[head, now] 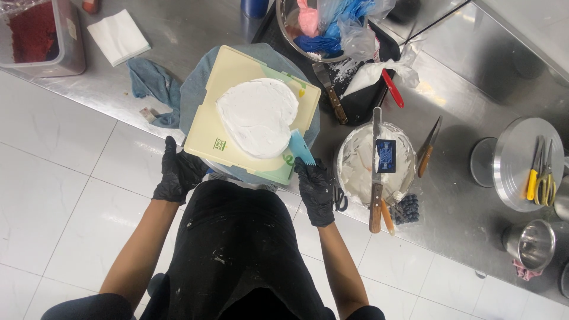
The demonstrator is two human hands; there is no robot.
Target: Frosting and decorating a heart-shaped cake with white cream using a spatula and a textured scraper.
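Clearly the work in hand is the smoothing of the white icing on a heart-shaped cake (258,116), which lies on a pale yellow board (225,80) on a round turntable (195,89) at the near edge of the steel counter (450,195). The right hand (315,186), in a black glove, is closed around a small light blue scraper (300,149), and its blade touches the near right side of the cake. The left hand (178,172), also gloved, has its fingers curled at the near left rim of the turntable; I cannot tell if it really grips it. To the right stands a bowl of white cream (361,163) with a long knife (376,172) laid across it. As I judge, the next move needs a steady scraper held flat against the side while the left hand turns the cake slowly, without digging into the icing.
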